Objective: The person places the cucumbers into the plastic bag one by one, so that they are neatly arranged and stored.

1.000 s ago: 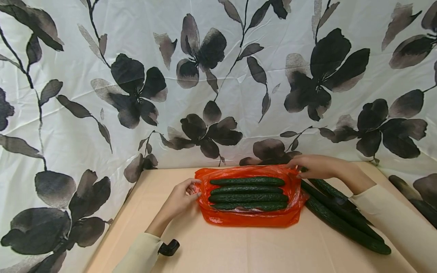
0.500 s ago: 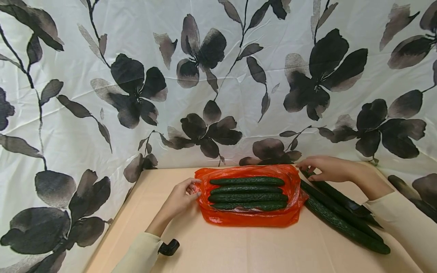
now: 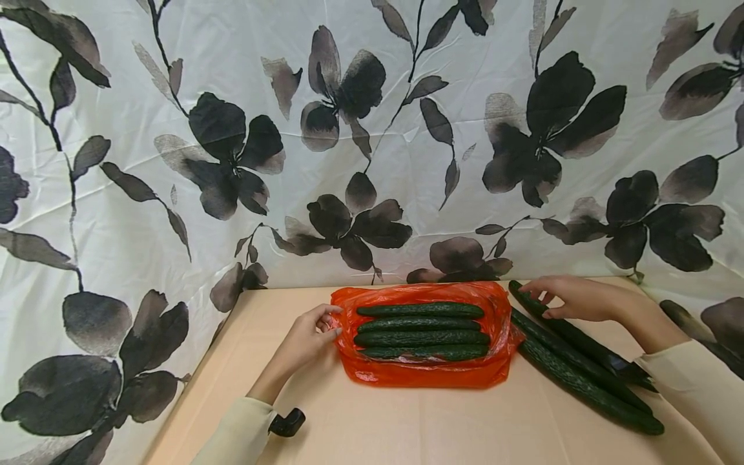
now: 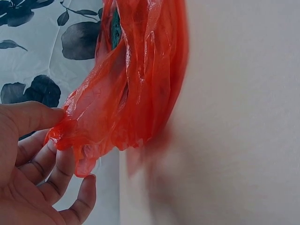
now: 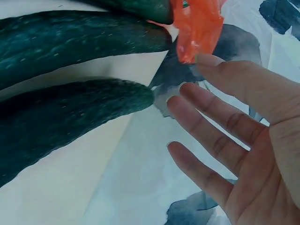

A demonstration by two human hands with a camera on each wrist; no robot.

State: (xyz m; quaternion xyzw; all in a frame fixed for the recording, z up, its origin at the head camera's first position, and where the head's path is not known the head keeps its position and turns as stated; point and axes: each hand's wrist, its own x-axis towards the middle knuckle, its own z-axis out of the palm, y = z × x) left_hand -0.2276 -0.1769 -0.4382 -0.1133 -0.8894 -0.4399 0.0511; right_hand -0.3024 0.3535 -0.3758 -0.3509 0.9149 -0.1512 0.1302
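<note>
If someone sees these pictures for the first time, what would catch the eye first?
Probably the bright orange plastic bag in the middle of the tan table, with four dark green cucumbers lying side by side in it. The left hand pinches the bag's left edge. The right hand is open over three loose cucumbers to the bag's right.
</note>
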